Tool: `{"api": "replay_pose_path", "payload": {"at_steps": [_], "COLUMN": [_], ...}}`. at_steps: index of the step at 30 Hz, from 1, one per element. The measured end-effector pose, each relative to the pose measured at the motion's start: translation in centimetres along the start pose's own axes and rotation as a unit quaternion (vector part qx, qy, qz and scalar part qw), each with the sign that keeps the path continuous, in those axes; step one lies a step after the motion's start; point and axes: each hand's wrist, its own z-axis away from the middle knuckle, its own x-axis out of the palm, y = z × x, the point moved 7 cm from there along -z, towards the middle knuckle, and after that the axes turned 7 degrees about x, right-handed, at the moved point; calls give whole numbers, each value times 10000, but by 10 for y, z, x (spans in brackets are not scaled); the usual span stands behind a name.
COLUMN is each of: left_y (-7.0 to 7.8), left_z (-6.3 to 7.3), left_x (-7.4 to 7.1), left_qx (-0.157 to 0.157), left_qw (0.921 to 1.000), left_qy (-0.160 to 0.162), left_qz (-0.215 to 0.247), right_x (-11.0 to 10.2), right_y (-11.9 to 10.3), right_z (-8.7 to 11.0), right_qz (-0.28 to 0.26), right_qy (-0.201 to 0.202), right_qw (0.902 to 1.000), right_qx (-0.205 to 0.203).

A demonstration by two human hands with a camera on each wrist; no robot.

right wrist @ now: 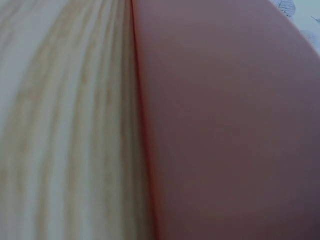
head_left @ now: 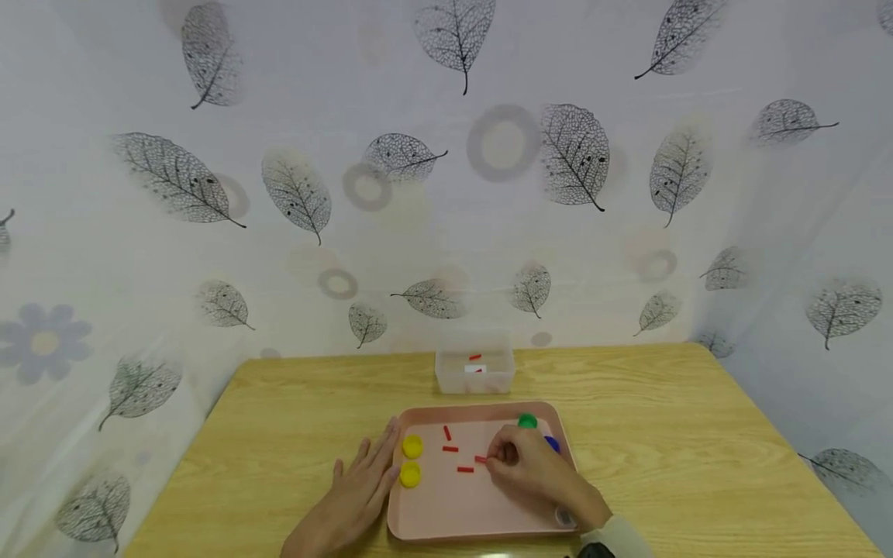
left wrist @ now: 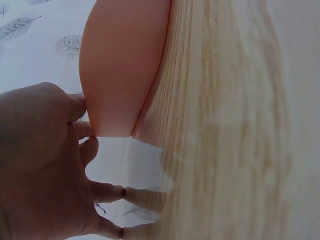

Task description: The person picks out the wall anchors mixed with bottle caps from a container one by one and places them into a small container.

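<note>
In the head view a pink tray [head_left: 446,527] lies on the table, with small red sticks [head_left: 465,470] scattered on it. My right hand [head_left: 533,469] is over the tray's right half, its thumb and fingertips pinching the end of one red stick [head_left: 480,459]. Flat along the tray's left edge rests my left hand [head_left: 356,488], fingers extended. The left wrist view shows the left hand [left wrist: 55,165] touching the tray's outer wall [left wrist: 125,65], with some fingertips on the table. Only the tray's side [right wrist: 225,125] and wood appear in the right wrist view; the right hand is out of it.
Two yellow caps [head_left: 412,446] sit along the tray's left side. A green cap [head_left: 527,421], a partly hidden blue cap [head_left: 552,443] and a pale round piece [head_left: 563,517] are on the right. Behind the tray stands a clear box [head_left: 474,382] containing red pieces.
</note>
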Motion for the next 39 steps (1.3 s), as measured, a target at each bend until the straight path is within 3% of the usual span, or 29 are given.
{"api": "replay_pose_path", "payload": {"at_steps": [11, 27, 33, 39], "left_y": [3, -1, 0, -3], "left_z": [0, -1, -1, -3], "left_x": [-3, -3, -4, -4], "left_qx": [108, 106, 146, 195], "left_qw": [9999, 9999, 9999, 9998], "left_qy": [32, 29, 50, 72], "left_qz": [5, -7, -7, -12], "right_x": [-8, -16, -22, -35], "right_y": [-15, -28, -31, -41], "right_z": [0, 2, 1, 2], "right_qz": [-55, -109, 20, 46], "right_qy": [254, 634, 948, 1467], "right_qw": [9975, 9925, 9841, 9635], "right_qx": [-650, -1039, -1500, -2238]}}
